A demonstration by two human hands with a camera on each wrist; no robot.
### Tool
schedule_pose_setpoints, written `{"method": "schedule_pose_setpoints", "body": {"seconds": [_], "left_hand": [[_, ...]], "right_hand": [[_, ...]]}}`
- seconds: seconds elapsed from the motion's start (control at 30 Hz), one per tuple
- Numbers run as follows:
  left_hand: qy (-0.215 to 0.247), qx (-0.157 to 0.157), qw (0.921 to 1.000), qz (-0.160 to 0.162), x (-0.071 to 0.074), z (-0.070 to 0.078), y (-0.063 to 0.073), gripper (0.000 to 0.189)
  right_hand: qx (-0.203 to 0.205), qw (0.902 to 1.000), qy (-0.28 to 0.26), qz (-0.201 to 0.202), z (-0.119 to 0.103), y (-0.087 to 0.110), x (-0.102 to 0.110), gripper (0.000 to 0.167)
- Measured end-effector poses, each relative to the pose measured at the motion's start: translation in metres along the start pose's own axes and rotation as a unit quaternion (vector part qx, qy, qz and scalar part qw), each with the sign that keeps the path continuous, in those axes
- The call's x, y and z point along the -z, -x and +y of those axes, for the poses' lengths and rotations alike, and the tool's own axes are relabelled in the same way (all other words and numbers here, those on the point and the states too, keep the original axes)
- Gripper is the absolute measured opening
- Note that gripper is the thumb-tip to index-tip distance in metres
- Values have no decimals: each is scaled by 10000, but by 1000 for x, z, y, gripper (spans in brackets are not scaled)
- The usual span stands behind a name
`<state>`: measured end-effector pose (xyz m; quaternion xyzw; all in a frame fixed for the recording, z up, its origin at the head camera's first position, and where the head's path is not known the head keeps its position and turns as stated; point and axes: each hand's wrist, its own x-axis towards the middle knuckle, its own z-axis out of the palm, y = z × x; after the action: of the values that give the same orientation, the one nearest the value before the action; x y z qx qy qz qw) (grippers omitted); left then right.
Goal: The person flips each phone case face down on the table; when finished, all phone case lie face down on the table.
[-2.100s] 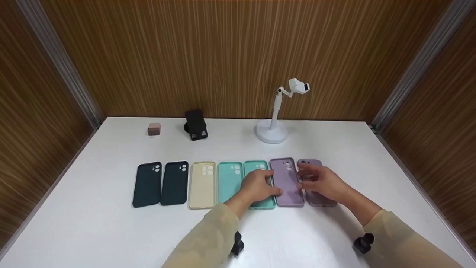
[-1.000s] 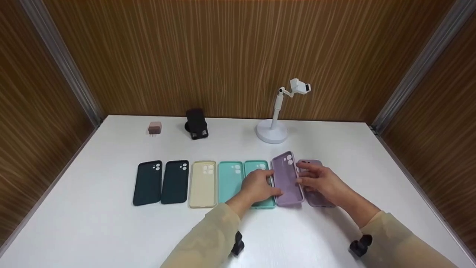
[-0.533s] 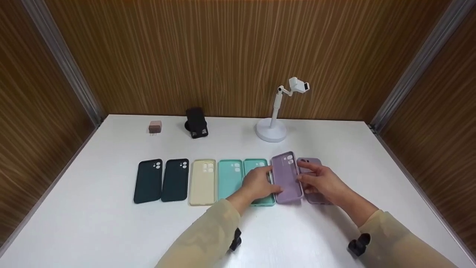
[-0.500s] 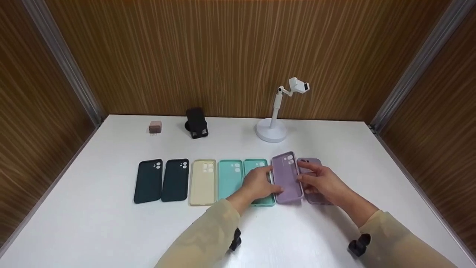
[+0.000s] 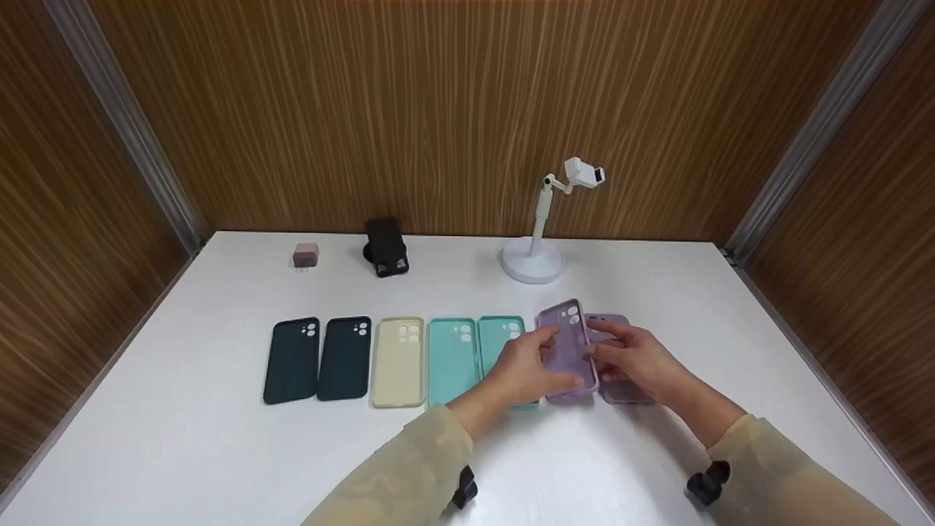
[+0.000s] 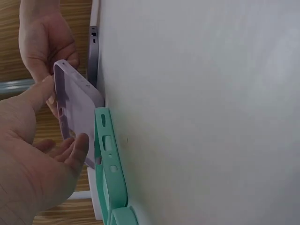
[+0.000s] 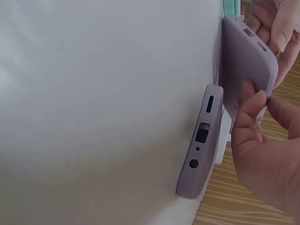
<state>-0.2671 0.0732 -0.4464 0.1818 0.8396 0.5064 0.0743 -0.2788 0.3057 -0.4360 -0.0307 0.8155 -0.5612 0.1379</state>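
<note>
A purple phone case (image 5: 568, 356), hollow side facing me, is tilted with its right edge raised. My right hand (image 5: 646, 359) pinches that raised edge between thumb and fingers, as the right wrist view shows at the case (image 7: 246, 65). My left hand (image 5: 520, 374) reaches across the case's left side, its thumb (image 6: 41, 91) at the rim and its other fingers loosely bent in front of the hollow. Under my right hand lies a second purple case (image 5: 630, 393), partly hidden. A mint case (image 5: 497, 332) sits just left, partly covered by my left hand.
Continuing the row leftward are another mint case (image 5: 451, 358), a cream case (image 5: 398, 369) and two dark cases (image 5: 291, 365). Along the back stand a pink charger plug (image 5: 305, 255), a black phone-shaped item (image 5: 387, 247) and a white stand (image 5: 532, 263). Wood-grain panels enclose the table.
The purple case went from lying flat to tilted, right edge up. My left hand has just shifted right, further over it, uncovering more of the mint case. The right hand stays at the case's edge.
</note>
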Motion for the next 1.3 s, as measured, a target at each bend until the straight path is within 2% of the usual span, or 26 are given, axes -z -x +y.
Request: {"method": "schedule_pose_setpoints", "body": {"seconds": [0.27,0.4,0.63,1.0,1.17,1.3], "left_hand": [[720,246,9965,-337,-9,5,1,95],[1036,297,9937,-302,-11,4,1,93],[1639,201,9859,-260,-13,1,1,90],[2033,614,9770,-181,-13,4,2,85],[2363,642,9694,-197,-12,4,2,85],[2468,651,9667,-197,-11,4,3,83]], "right_hand": [[125,9999,69,-42,-6,2,-3,66],[119,9997,195,35,-10,2,-5,64],[164,9999,21,-42,-10,1,-7,64],[186,9994,-141,-254,-12,2,-7,59],[298,9985,-283,-360,-10,1,-8,57],[313,9979,-364,-433,-11,0,-10,56]]}}
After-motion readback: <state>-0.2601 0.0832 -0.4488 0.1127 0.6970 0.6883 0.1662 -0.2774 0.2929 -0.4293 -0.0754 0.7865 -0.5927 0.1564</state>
